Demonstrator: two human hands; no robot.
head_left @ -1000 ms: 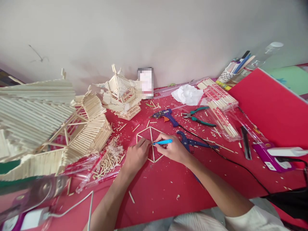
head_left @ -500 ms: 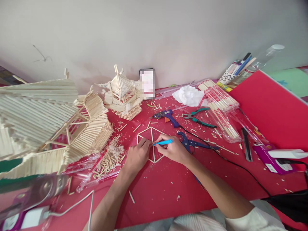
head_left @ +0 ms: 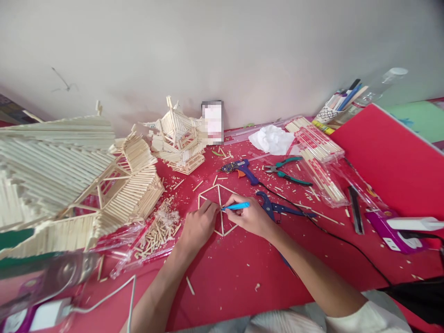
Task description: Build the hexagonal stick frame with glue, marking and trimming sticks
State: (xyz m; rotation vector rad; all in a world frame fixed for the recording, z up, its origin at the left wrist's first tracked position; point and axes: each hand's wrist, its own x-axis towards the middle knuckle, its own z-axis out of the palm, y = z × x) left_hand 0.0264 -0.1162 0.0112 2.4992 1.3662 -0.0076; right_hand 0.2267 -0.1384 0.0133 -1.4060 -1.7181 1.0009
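Note:
A hexagonal frame of thin wooden sticks [head_left: 222, 225], with spokes meeting at its middle, lies flat on the red tabletop. My left hand [head_left: 201, 222] rests over its left side, fingers closed and bent, the fingertips pressed on the frame at the centre; they hide part of the spokes. In my right hand [head_left: 252, 216] is a blue pen [head_left: 239, 206], gripped between thumb and fingers. Its tip points left at the frame's centre, close to my left fingertips. My right fingers cover the right part of the frame.
Beyond the frame lie a glue gun [head_left: 239, 167] and green-handled pliers [head_left: 284, 171]; a blue cutter [head_left: 274, 207] sits beside my right hand. Stick pagodas [head_left: 178, 134] and a pile of cut sticks [head_left: 156, 236] stand left. Packed chopsticks [head_left: 319, 157] lie right. A black cable [head_left: 333, 233] crosses the table.
Both hands, the pen and the frame keep nearly the same places. The whole view has shifted down very slightly.

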